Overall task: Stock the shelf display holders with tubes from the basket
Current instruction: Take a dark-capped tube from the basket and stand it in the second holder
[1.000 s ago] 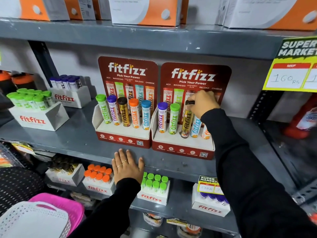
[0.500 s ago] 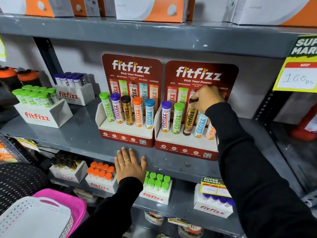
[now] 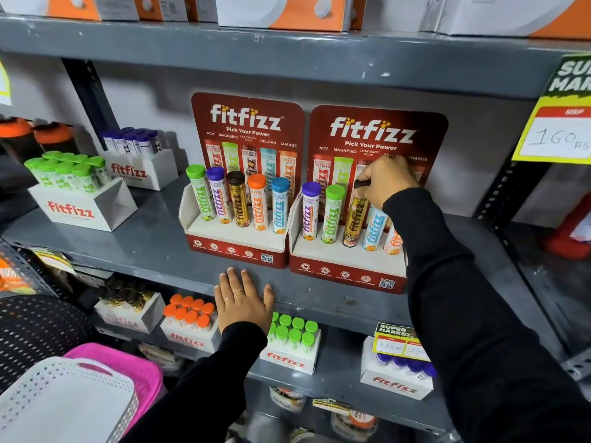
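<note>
Two red fitfizz display holders stand side by side on the grey shelf (image 3: pixel 134 251). The left holder (image 3: pixel 235 247) carries several upright tubes with green, purple, brown, orange and blue caps. The right holder (image 3: pixel 347 271) has a purple tube (image 3: pixel 310 212), a green tube (image 3: pixel 332 215), a gold tube with a brown cap (image 3: pixel 354 223), a light blue tube and an orange one partly hidden by my sleeve. My right hand (image 3: pixel 385 183) is shut on the gold tube's cap. My left hand (image 3: pixel 243 298) lies flat on the shelf's front edge, fingers spread. A white basket (image 3: pixel 64 401) sits in a pink one (image 3: pixel 134 362) at bottom left.
White fitfizz boxes of green-capped (image 3: pixel 83 206) and purple-capped tubes (image 3: pixel 140 167) stand at the shelf's left. More boxes fill the lower shelf (image 3: pixel 339 372). Orange and white cartons line the top shelf. A yellow price tag (image 3: pixel 559 135) hangs at right.
The view has shifted slightly. My right hand stays on the gold tube's cap in the right holder, and my left hand stays flat on the shelf edge.
</note>
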Action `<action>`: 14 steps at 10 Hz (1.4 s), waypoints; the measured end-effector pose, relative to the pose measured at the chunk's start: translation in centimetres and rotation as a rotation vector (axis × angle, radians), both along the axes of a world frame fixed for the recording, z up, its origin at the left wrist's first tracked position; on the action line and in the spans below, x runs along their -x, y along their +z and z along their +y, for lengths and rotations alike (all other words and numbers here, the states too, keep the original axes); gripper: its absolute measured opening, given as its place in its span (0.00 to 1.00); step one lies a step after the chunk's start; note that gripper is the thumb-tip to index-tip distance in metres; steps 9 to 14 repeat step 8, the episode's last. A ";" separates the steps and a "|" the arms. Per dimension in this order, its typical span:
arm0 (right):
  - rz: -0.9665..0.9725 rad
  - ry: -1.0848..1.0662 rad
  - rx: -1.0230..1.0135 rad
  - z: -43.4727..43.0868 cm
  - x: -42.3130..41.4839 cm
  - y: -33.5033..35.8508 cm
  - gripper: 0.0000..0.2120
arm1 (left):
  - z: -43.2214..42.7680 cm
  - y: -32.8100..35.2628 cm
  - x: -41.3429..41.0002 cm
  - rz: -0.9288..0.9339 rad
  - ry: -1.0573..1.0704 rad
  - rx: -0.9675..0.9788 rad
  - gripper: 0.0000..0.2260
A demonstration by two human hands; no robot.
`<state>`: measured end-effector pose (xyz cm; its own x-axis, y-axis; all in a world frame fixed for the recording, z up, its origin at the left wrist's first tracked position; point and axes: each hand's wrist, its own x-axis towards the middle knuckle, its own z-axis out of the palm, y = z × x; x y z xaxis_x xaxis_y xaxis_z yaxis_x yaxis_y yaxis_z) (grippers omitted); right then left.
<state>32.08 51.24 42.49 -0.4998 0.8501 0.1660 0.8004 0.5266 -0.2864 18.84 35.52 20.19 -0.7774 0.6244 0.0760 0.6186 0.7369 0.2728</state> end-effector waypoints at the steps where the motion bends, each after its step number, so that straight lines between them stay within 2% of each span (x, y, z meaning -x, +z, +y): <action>1: 0.017 -0.018 0.019 0.5 0.3 -1.0 0.19 | -0.1 0.1 0.0 0.004 -0.004 0.008 0.44; 3: -0.058 -0.027 0.008 1.3 1.0 -1.7 0.19 | -0.2 0.3 0.0 -0.020 -0.012 0.041 0.29; 8: -0.090 0.008 -0.126 0.4 1.1 -2.9 0.14 | 0.1 0.8 0.0 -0.030 0.007 0.074 0.30; 14: -0.090 0.008 -0.126 0.4 1.1 -2.9 0.14 | 0.1 0.8 0.0 -0.030 0.007 0.074 0.30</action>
